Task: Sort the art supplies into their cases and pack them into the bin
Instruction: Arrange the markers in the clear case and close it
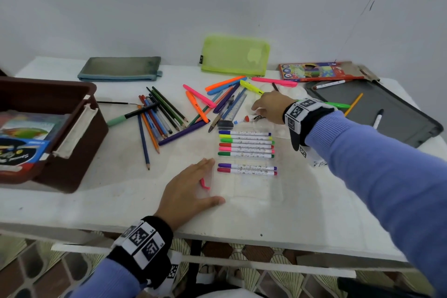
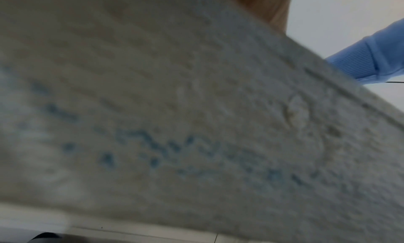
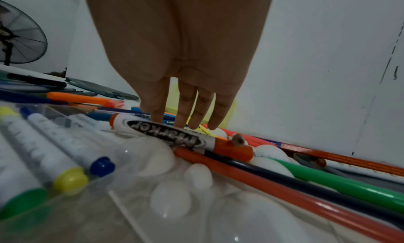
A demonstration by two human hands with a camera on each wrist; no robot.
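A clear flat marker case (image 1: 246, 186) lies open at the table's middle with several capped markers (image 1: 245, 144) lined up in it, also seen as the markers (image 3: 54, 143) in the right wrist view. My left hand (image 1: 191, 191) lies flat on the table, fingers straight against the case's left edge, over a small pink piece (image 1: 205, 183). My right hand (image 1: 266, 106) reaches just beyond the case. Its straight fingertips (image 3: 181, 122) touch a white marker with red-orange ends (image 3: 166, 134), (image 1: 249, 118). The left wrist view shows only blurred table surface.
A brown bin (image 1: 89, 97) with boxes inside stands at the left. Loose pencils (image 1: 157, 116) and highlighters (image 1: 205, 99) are piled behind the case. At the back lie a grey pouch (image 1: 119, 69), a green mesh pouch (image 1: 235, 57) and a pencil box (image 1: 314, 71). A grey tray (image 1: 391, 123) sits right.
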